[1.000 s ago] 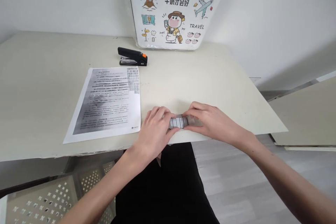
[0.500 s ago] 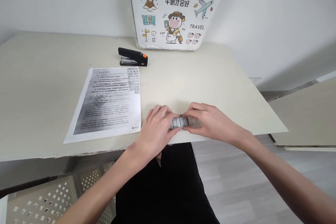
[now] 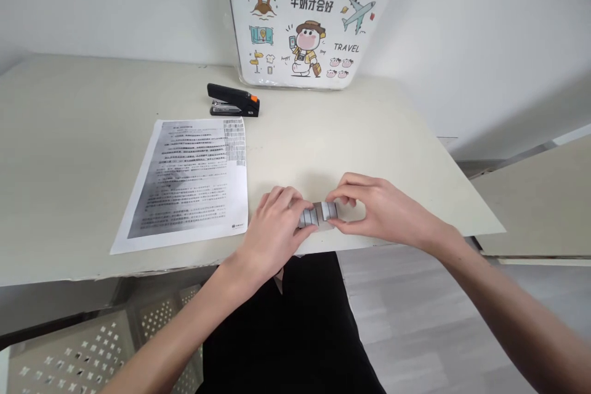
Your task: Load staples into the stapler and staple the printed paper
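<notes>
Near the front edge of the desk, my left hand [image 3: 280, 217] is closed around the left end of a small pack of silvery staples [image 3: 309, 217], split into blocks by thin dark lines. Thumb and index finger of my right hand [image 3: 379, 206] pinch a short strip of staples [image 3: 329, 210] at the pack's right end. A gap shows between that strip and the blocks on the left. Behind my left hand, a black stapler [image 3: 234, 101] with an orange button lies on the desk, and a printed sheet of paper [image 3: 191, 178] lies flat to the left.
A white box [image 3: 307, 18] with cartoon pictures stands at the back of the desk [image 3: 92, 135] against the wall. Perforated beige panels [image 3: 78, 351] are below the desk at left. Another pale surface [image 3: 545, 197] lies to the right.
My right hand has shifted slightly right, drawing a strip of staples away from the others and opening a gap. My left hand stays in place on the pack.
</notes>
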The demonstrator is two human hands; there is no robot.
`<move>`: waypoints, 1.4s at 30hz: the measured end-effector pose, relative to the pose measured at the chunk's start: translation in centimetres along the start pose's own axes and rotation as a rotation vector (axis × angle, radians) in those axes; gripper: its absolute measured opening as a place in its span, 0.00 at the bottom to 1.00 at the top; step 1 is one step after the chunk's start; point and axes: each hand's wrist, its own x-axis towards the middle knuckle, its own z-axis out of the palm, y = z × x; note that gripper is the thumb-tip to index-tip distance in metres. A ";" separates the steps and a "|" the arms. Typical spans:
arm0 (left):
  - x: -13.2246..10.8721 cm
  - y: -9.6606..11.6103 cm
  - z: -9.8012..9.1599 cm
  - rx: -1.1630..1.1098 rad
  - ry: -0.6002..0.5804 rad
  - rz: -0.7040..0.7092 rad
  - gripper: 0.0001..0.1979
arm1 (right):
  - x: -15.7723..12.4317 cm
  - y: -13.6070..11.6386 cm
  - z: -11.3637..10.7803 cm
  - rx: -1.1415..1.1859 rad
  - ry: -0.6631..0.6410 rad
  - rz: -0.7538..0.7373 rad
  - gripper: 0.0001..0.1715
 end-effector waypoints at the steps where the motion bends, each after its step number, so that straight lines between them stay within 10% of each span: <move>1: 0.0 -0.1 0.0 -0.001 0.002 0.003 0.15 | 0.1 0.0 -0.3 -0.005 0.015 -0.002 0.12; 14: -0.7 -0.2 0.4 0.020 0.051 0.039 0.13 | 4.7 0.7 -1.5 0.084 0.102 -0.055 0.12; 32: -2.3 -0.8 1.4 0.020 0.143 0.015 0.17 | 23.8 3.7 2.8 0.137 0.024 -0.047 0.17; 42: -2.9 -1.1 1.6 -0.040 0.200 0.052 0.33 | 26.1 2.4 4.3 0.023 0.085 0.025 0.16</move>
